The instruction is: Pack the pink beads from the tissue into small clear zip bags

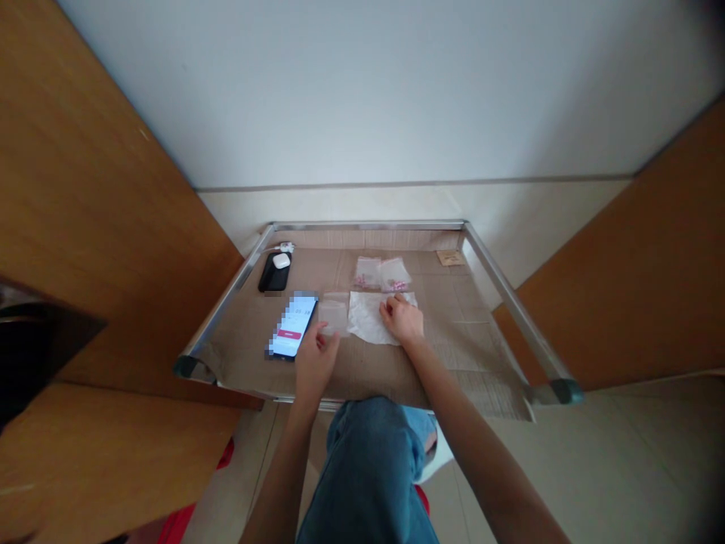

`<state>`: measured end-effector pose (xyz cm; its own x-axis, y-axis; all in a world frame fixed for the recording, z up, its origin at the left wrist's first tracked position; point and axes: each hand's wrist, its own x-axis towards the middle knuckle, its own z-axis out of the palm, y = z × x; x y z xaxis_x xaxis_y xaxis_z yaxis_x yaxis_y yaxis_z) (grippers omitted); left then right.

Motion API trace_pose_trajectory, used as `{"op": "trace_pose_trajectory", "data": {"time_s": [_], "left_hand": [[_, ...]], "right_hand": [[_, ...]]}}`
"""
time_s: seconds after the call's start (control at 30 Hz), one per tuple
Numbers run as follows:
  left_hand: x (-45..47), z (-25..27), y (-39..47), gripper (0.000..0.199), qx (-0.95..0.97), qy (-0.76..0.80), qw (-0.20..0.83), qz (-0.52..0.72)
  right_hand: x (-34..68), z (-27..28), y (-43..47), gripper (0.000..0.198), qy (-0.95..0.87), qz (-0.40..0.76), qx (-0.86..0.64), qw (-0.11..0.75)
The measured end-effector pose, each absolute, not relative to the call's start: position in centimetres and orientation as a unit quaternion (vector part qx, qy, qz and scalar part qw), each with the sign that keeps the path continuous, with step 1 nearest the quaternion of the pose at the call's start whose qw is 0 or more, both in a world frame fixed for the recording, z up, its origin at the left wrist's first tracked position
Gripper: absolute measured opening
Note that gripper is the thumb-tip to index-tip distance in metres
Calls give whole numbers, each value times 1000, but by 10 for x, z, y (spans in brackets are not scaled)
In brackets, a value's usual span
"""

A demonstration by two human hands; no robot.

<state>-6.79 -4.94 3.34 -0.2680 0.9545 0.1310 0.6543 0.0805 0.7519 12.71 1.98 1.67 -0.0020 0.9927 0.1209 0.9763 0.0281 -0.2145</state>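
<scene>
My left hand (316, 358) is at the lower edge of a small clear zip bag (334, 313), with thumb and fingers apart and nothing visible between them. On a crumpled white tissue (365, 317) rests my right hand (403, 319), its fingers curled together. Whatever they may pinch is too small or hidden to tell. Just beyond the tissue lie two clear zip bags, the left bag (368, 270) and the right bag (395, 273), both with small pink pieces near the bottom.
A lit phone (293, 325) lies left of my left hand. Farther back are a black phone-like object (274, 273) with a white earbud case (281, 261) on it. A small brown packet (449, 258) sits back right. Metal rails (510, 302) border the cardboard-covered surface (453, 332).
</scene>
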Motion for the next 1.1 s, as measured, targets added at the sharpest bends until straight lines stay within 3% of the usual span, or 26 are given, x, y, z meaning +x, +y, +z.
{"op": "trace_pose_trajectory", "data": {"time_s": [0.17, 0.33, 0.6, 0.73, 0.9, 1.1], "left_hand": [[-74, 56, -25, 29, 672, 695, 22, 255], [-85, 58, -12, 25, 698, 690, 67, 181], [-74, 66, 0, 24, 669, 600, 172, 403], [-71, 49, 11, 27, 638, 594, 242, 427], [-79, 28, 11, 32, 665, 618, 169, 384], [-77, 29, -3, 38, 689, 679, 81, 239]], "right_hand": [[127, 17, 19, 39, -703, 33, -700, 119], [128, 17, 18, 39, -703, 26, -700, 127], [128, 17, 19, 39, -704, 27, -698, 128], [128, 16, 19, 38, -706, 26, -695, 134], [128, 15, 19, 37, -710, 28, -690, 136], [128, 17, 19, 36, -706, 31, -696, 127]]}}
